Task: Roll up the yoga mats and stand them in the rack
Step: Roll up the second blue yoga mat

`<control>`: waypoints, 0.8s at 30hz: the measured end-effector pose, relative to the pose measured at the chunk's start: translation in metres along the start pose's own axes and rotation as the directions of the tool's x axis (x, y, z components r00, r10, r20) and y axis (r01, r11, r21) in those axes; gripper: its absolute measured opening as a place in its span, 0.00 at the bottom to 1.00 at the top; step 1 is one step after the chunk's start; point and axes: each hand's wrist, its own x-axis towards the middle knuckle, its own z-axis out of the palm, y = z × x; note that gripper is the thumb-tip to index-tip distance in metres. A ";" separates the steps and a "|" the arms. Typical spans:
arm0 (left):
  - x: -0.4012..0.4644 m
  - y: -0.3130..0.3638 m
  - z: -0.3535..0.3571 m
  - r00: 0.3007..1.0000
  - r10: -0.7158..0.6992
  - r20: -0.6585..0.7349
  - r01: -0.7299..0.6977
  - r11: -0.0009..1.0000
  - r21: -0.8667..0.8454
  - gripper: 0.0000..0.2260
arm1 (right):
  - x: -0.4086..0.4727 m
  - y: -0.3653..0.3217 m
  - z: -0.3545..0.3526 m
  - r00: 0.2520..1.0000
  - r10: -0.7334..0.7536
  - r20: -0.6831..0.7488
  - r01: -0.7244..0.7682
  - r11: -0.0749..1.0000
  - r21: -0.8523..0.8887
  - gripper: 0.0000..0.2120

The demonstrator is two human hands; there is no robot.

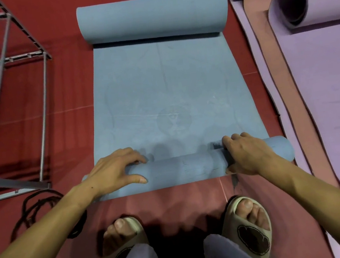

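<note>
both hands clasp roll (185,167): left hand (114,170) curled over its left end, right hand (245,154) gripping near right end. roll axis crosswise; flat blue mat (171,91) runs forward from grip. rack (9,82) lies forward-left, nearer left hand.

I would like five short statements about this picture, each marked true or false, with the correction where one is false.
1. Both hands, the left hand and the right hand, grip the near roll of the blue mat. True.
2. The far end of the blue mat lies flat. False: it is curled into a far roll too.
3. The metal rack stands to the left of the blue mat. True.
4. A green mat lies to the right. False: the purple mat lies there.
5. The person is barefoot. False: the feet wear slippers.
</note>
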 end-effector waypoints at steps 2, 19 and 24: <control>0.000 -0.001 -0.001 0.999 -0.002 -0.043 0.001 1.000 -0.007 0.26 | 0.004 0.000 -0.005 1.000 -0.005 -0.002 0.005 1.000 0.002 0.33; 0.009 0.055 0.020 0.946 -0.048 -0.321 0.163 0.925 0.344 0.26 | 0.003 -0.008 0.005 0.924 -0.199 -0.326 0.214 0.977 0.012 0.27; 0.010 0.054 0.028 0.976 -0.067 -0.209 0.167 0.843 0.512 0.40 | 0.012 -0.022 0.015 0.928 -0.136 -0.348 0.150 0.989 0.015 0.27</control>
